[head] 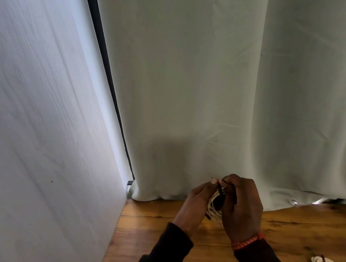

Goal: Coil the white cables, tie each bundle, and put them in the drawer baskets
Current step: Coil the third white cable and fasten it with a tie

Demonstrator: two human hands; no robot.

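Observation:
A coiled white cable bundle (213,207) is held between both hands above the wooden table (147,227). My left hand (197,204) grips the coil from the left. My right hand (242,206) closes on it from the right, and the fingertips of both hands pinch a thin black tie (221,188) at the top of the coil. Most of the bundle is hidden behind my fingers. Another white cable bundle (321,261) lies on the table at the bottom right edge of the view.
A white panel (43,142) stands close on the left, meeting the table's left edge. A pale curtain (216,85) hangs along the back of the table. An orange band sits on my right wrist. No drawer or baskets show.

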